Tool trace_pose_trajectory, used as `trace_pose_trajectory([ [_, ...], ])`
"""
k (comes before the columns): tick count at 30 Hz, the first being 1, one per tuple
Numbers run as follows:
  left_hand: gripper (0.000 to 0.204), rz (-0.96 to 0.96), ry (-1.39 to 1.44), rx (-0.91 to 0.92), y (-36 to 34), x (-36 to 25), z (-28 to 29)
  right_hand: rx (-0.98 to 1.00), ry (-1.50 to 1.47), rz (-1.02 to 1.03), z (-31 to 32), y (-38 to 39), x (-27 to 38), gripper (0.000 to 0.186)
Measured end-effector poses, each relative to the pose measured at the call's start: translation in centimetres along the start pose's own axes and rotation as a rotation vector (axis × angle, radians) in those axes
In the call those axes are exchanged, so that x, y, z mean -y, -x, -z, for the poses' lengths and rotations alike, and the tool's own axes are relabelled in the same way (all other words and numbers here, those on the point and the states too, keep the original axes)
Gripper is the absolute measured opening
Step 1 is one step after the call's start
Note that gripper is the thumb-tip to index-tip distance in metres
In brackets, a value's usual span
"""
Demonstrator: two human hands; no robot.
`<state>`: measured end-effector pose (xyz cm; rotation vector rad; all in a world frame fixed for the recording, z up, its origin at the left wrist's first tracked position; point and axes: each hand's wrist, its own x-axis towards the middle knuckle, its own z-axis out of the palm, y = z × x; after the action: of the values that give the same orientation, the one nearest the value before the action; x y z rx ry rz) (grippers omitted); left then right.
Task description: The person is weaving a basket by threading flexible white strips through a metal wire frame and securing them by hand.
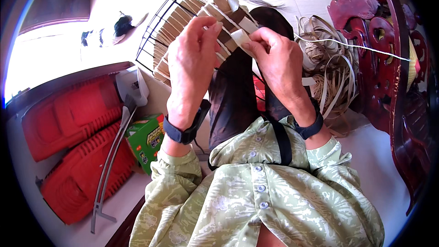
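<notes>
A black wire frame point(161, 24) partly woven with tan and brown flat strips and cream cord point(176, 45) leans against my knees. My right hand point(280, 61) pinches a pale flat strip point(239, 37) between thumb and fingers at the basket's near side. My left hand point(192, 57) is held just left of it, over the weaving, with thumb and forefinger brought together. Whatever lies between those fingertips is too small to make out. Another pale strip end point(248, 25) sticks up beside the right fingers. Black bands circle both my wrists.
Coiled flat strips and cord point(327, 64) lie at the right, beside a carved dark red wooden chair point(397, 87). A white cord point(352, 44) stretches across to it. At left are red plastic pieces point(87, 155), a green box point(144, 142) and a grey-handled tool point(109, 169).
</notes>
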<state>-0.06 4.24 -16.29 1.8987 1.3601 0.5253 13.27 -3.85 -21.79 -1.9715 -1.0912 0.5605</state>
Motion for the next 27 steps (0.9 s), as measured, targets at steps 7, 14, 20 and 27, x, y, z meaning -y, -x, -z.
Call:
trace_pose_trajectory([
  [7,0.013,-0.317,-0.552,-0.245,-0.9,-0.1,-1.7,0.039,0.039,0.035,-0.4,-0.4,-0.5,0.019],
  [14,0.014,-0.398,-0.640,-0.262,-2.0,0.1,-3.0,0.043,0.000,0.035,-0.2,-1.1,-0.5,0.018],
  [20,0.009,-0.371,-0.618,-0.199,-2.5,0.4,-2.7,0.103,0.034,0.057,0.3,-1.8,-1.0,0.015],
  [27,0.014,-0.295,-0.618,-0.021,-2.5,-1.1,-1.4,0.126,0.078,0.042,0.3,-2.4,-0.8,0.013],
])
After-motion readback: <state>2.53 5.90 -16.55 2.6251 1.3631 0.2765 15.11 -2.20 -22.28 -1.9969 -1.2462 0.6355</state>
